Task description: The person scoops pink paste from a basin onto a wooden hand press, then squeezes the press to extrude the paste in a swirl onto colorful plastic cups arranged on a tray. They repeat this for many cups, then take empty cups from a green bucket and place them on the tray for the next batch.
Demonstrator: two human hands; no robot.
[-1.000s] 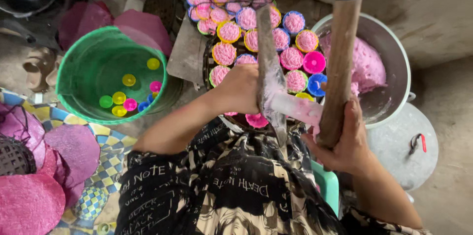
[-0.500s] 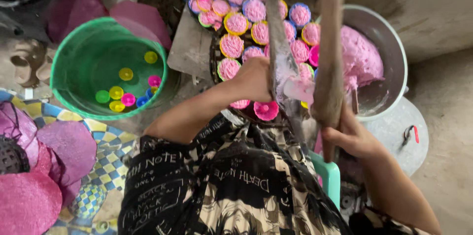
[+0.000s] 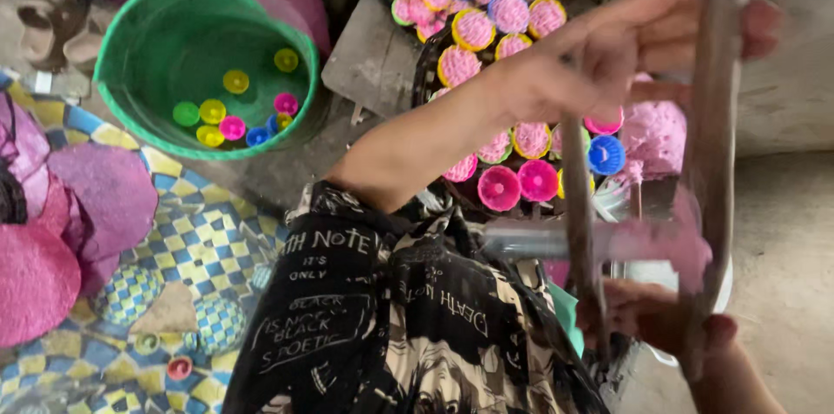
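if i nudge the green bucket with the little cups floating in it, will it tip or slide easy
The green bucket probably resists sliding: it holds water, with small coloured cups floating, so it is likely heavy. Its wide mouth suggests it won't tip readily, though a push may slosh the water.

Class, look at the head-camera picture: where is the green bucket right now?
The green bucket sits at the upper left of the head view, on the ground left of the tray of pink-filled cups, with small coloured cups floating inside.

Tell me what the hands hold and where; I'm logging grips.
Two wooden sticks: the left hand grips their upper ends, the right hand their lower ends; blur hides finer detail.
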